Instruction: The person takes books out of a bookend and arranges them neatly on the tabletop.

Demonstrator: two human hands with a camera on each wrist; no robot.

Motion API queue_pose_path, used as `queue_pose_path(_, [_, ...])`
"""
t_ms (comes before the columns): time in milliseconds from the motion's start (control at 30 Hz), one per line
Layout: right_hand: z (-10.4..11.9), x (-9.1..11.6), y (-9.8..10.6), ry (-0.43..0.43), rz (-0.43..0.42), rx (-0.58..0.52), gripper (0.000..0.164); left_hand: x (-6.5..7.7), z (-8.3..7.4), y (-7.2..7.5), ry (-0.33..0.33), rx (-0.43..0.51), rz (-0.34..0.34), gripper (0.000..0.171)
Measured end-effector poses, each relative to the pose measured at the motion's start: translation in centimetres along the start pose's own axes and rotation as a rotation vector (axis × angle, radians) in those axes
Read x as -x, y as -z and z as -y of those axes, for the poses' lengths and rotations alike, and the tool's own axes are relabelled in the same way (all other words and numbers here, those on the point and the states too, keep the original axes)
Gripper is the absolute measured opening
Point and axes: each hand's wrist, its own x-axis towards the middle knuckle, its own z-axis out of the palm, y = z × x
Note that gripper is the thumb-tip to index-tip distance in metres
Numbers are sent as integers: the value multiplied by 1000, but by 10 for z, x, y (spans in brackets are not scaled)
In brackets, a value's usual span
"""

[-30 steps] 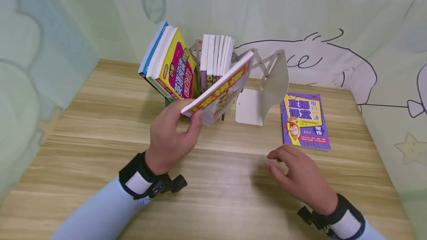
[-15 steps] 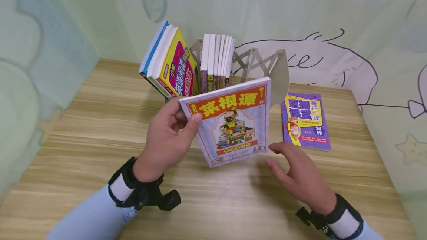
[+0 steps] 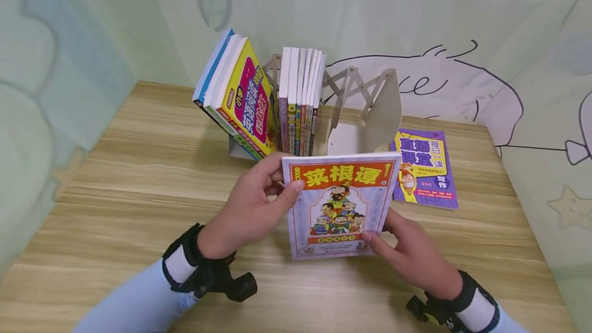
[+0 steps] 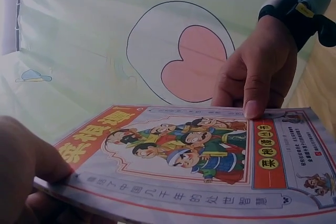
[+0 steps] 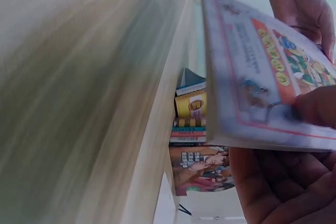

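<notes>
A white-and-lilac book [image 3: 339,209] with an orange title band and cartoon figures on its cover is held above the table, cover toward me. My left hand [image 3: 252,204] grips its left edge near the top, thumb on the cover and fingers behind. At the lower right, my right hand [image 3: 416,251] pinches the book, its thumb on the cover. The left wrist view shows that thumb lying over the near corner of the book [image 4: 184,161]. In the right wrist view, the right fingers [image 5: 294,187] curl beneath the book [image 5: 241,77].
Behind stands an expandable metal bookend rack [image 3: 384,112]. A yellow book [image 3: 252,102] leans in its left section, and several thin books [image 3: 300,102] stand upright in the middle. A purple book [image 3: 427,173] lies flat on the wooden table [image 3: 139,209], right of the rack.
The left hand has brought the book away from the rack, toward me and to the right, turning its cover to face me. The right hand, earlier holding nothing, now grips its lower right side.
</notes>
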Motion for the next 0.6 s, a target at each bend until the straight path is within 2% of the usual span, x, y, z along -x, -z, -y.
queue_pose_path(133, [0,1,-2,23,-15,-33,37,0,2,-2,8,-3,7,34])
queue_pose_path(367, [-3,1,-4,42,-23,-67,37,-1,5,-2,27,13,12,37])
queue_pose_path(600, [-7,3,-2,110,-72,-122,38,-4,8,-2,79,92,5,38])
